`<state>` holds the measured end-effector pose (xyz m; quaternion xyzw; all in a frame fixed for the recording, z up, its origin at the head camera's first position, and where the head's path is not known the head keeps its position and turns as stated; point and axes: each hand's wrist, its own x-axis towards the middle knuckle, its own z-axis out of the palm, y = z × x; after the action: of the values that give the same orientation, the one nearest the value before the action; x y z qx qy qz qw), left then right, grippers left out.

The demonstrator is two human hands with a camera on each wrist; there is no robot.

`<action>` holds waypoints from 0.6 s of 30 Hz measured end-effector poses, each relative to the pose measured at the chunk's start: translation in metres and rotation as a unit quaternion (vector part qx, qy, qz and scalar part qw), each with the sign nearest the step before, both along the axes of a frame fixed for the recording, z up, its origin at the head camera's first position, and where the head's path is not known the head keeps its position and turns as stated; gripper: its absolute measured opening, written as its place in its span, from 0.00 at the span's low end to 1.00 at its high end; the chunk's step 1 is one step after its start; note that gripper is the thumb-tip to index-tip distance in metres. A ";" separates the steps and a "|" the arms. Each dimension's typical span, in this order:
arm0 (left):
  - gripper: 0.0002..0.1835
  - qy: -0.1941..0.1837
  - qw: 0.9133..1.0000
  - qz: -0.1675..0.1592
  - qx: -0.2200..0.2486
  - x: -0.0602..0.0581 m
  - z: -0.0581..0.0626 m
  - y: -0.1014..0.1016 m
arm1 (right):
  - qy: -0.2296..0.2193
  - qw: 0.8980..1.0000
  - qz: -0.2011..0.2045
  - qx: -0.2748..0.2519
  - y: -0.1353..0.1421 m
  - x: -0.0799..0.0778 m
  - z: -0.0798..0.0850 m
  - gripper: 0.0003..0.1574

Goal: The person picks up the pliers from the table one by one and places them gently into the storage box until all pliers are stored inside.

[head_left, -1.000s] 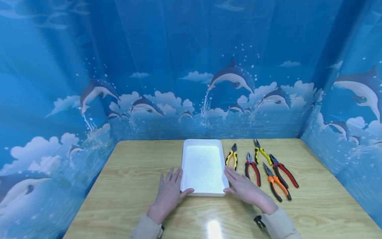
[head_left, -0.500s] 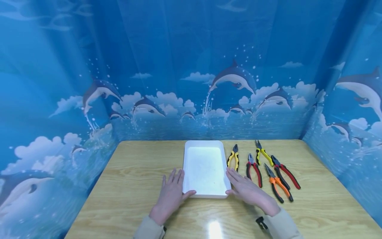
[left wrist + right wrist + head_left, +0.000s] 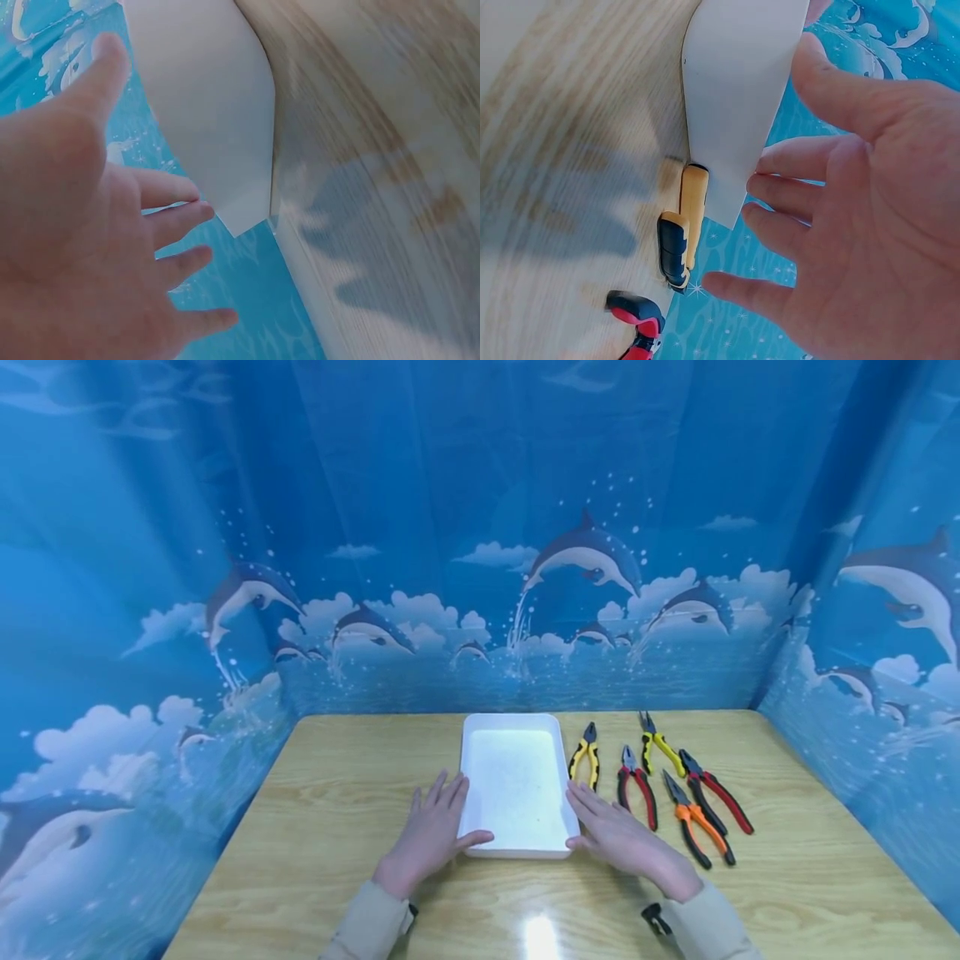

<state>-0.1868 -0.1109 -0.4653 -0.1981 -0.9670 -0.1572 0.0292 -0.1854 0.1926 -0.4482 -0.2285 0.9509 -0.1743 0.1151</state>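
Head view: I find left hand (image 3: 427,833) and right hand (image 3: 624,839) flanking the white tray (image 3: 517,793), fingers extended; orange pliers (image 3: 686,812) lie right of both.

Right wrist view: bottom edge cuts red-black pliers (image 3: 649,326), top edge crops white tray (image 3: 735,97). Head view: sleeves (image 3: 366,925) run off bottom; I can't identify dark piece (image 3: 656,918) by right cuff (image 3: 686,903).

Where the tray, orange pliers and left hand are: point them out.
Tray (image 3: 515,789): head view, on its bare white floor.
Orange pliers (image 3: 684,811): head view, on the orange grip just below the dark jaws.
Left hand (image 3: 427,837): head view, on the back of the hand.
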 end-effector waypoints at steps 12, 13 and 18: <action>0.56 -0.046 0.999 0.007 -0.003 -0.001 -0.008 0.000 | -0.002 1.000 0.003 -0.004 0.002 -0.003 -0.001 0.50; 0.57 -0.046 0.999 0.008 -0.003 -0.001 -0.008 0.000 | -0.001 1.000 0.004 -0.004 0.002 -0.003 0.000 0.50; 0.60 -0.045 0.999 0.009 -0.014 -0.001 -0.005 -0.002 | 0.000 1.000 0.006 -0.006 0.003 -0.005 -0.001 0.50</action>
<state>-0.1874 -0.1131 -0.4706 -0.1823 -0.9712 -0.1525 -0.0156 -0.1899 0.1960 -0.4488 -0.2346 0.9485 -0.1793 0.1148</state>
